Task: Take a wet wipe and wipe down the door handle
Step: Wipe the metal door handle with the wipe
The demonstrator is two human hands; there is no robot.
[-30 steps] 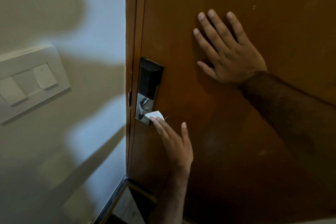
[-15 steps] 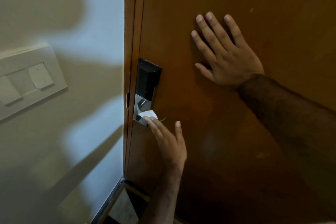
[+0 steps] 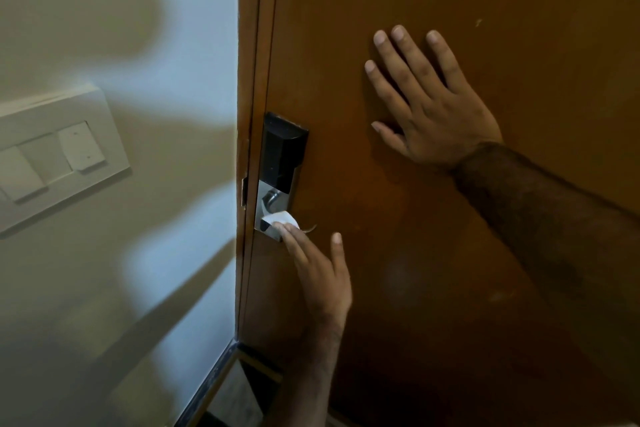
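A black and silver lock unit with a small silver door handle (image 3: 270, 198) sits at the left edge of the brown door (image 3: 450, 253). A white wet wipe (image 3: 284, 218) is pressed flat against the lower silver plate of the lock, just below the handle knob. My left hand (image 3: 320, 274) reaches up from below and holds the wipe there with its fingertips, thumb spread to the right. My right hand (image 3: 431, 104) lies flat on the door, fingers spread, up and to the right of the lock.
The door frame (image 3: 249, 80) runs vertically beside the lock. A white switch panel (image 3: 59, 156) is on the pale wall at left. A dark skirting strip (image 3: 207, 385) and a bit of floor show at the bottom.
My left hand has slid the wipe slightly left and up over the lower lock plate. The right hand stays flat on the door.
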